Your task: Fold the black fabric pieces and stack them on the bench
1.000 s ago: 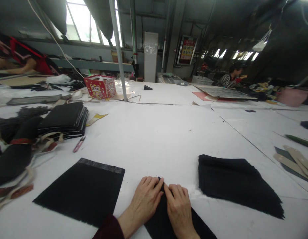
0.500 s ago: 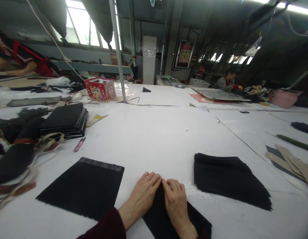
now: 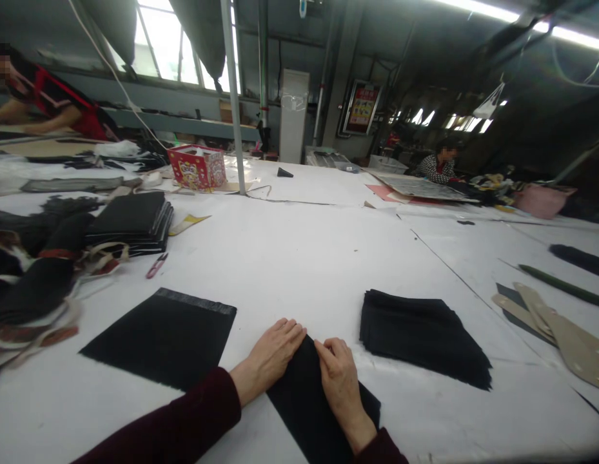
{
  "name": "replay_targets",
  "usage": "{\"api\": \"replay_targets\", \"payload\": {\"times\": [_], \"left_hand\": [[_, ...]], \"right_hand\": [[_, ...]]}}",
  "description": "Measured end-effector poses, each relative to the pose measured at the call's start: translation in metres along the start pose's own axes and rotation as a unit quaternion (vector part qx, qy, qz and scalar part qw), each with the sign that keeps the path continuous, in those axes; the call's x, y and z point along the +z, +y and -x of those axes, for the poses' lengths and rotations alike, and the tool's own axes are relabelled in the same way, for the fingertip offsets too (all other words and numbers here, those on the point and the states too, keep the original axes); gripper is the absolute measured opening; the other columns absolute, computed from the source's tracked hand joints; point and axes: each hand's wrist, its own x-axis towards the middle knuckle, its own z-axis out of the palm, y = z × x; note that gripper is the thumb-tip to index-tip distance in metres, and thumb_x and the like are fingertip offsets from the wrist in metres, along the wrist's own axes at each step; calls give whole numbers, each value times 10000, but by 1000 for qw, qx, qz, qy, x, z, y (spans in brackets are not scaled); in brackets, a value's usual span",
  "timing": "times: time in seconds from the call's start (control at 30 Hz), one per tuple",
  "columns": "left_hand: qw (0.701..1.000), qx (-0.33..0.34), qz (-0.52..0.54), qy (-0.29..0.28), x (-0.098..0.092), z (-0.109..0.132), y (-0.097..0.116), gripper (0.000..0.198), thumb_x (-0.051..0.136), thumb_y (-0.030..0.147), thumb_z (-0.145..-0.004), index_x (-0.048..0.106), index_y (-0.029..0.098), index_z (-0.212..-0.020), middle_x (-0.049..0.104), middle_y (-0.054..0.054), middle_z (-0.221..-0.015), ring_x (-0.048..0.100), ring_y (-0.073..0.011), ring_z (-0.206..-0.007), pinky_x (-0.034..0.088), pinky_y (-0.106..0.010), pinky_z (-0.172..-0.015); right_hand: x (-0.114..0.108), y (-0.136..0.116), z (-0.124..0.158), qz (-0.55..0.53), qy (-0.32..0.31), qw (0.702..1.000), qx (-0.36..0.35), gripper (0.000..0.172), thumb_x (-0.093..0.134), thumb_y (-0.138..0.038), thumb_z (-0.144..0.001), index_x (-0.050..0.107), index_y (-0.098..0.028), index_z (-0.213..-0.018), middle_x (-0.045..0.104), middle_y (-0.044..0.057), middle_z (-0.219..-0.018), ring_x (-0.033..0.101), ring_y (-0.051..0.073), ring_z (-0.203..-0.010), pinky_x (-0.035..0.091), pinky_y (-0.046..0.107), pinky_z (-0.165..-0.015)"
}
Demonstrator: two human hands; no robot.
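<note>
A black fabric piece (image 3: 303,393) lies on the white table in front of me, with a fold running lengthwise and its lower end out of frame. My left hand (image 3: 276,351) is on its upper left edge, fingers together and curled over the cloth, thumb hidden. My right hand (image 3: 338,377) pinches the fold near the top corner between thumb and forefinger, the other fingers curled in. To the left is a flat black panel (image 3: 168,341) with a greyish strip along its top edge. A stack of black fabric pieces (image 3: 420,335) is at the right.
Pink-handled thread snips (image 3: 157,265) lie near a pile of folded black pieces (image 3: 129,219). Beige strips (image 3: 536,316) are at the right. A red patterned box (image 3: 195,167) sits by a metal pole (image 3: 235,109). Two people work at the far left and far right.
My right hand has slid slightly down the fold, apart from the left fingertips, so more of the cloth's top shows between them. The camera view has shifted a little.
</note>
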Motion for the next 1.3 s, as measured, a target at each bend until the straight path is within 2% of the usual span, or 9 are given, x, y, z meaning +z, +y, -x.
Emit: {"api": "replay_targets", "payload": {"times": [0.13,0.33,0.5,0.7,0.87,0.93,1.07,1.17,1.3], "left_hand": [[1000,-4,-22,-2,-2,-1,5,594,486,117,-838,332,131,-1411,563,-94,-1152,483,-235,-1095,347,-376,-995],[999,34,-27,1,-4,-5,7,487,476,155,-873,403,112,-1352,549,-101,-1197,467,-229,-1129,341,-359,-1017],[999,36,-26,-10,-5,-6,13,581,473,130,-868,316,164,-1426,564,-83,-1111,497,-221,-1069,374,-361,-977],[998,54,13,-5,-11,-9,20,460,425,127,-906,392,155,-1364,563,-90,-1151,490,-215,-1113,382,-355,-991],[998,54,22,-29,-13,-12,22,570,439,104,-887,310,206,-1433,571,-66,-1073,527,-211,-1002,432,-343,-893],[998,57,14,-30,-13,-13,24,543,457,124,-887,353,229,-1409,565,-67,-1061,528,-219,-986,430,-359,-889],[997,72,16,-10,-11,-14,28,438,437,137,-909,422,197,-1343,557,-80,-1142,506,-213,-1082,394,-362,-975],[997,78,24,-12,-11,-14,31,498,439,108,-898,375,201,-1383,565,-64,-1123,518,-195,-1054,411,-331,-943],[996,82,1,-29,-15,-16,39,573,477,105,-874,352,278,-1406,559,-47,-1045,533,-204,-967,427,-345,-885]], "right_hand": [[-4,1,4,0,-1,1000,-5,289,388,-64,-955,624,-161,-1089,520,54,-872,491,199,-832,417,340,-761],[-12,4,9,-7,-6,1000,-8,279,382,-91,-972,633,-158,-1075,521,59,-872,491,205,-840,420,348,-766],[-20,6,13,-9,-9,1000,-11,282,375,-103,-980,638,-158,-1067,524,62,-876,494,207,-847,421,348,-767],[-28,12,22,-23,-20,1000,-9,279,369,-112,-990,633,-154,-1071,519,59,-872,480,204,-849,414,346,-768],[-31,18,29,-31,-23,999,-7,281,378,-84,-967,624,-156,-1081,526,62,-897,484,205,-858,417,350,-772],[-34,18,31,-29,-21,999,-8,282,383,-81,-957,626,-163,-1075,531,62,-901,489,205,-854,423,348,-765],[-41,19,34,-27,-25,999,-6,285,393,-76,-943,628,-172,-1072,537,60,-895,503,204,-843,436,341,-743],[-45,21,38,-29,-29,999,-6,291,390,-70,-943,628,-178,-1070,536,57,-892,504,203,-844,440,343,-748],[-51,25,45,-35,-41,999,-6,284,384,-72,-954,618,-173,-1079,531,62,-907,497,209,-861,442,354,-766]]}}
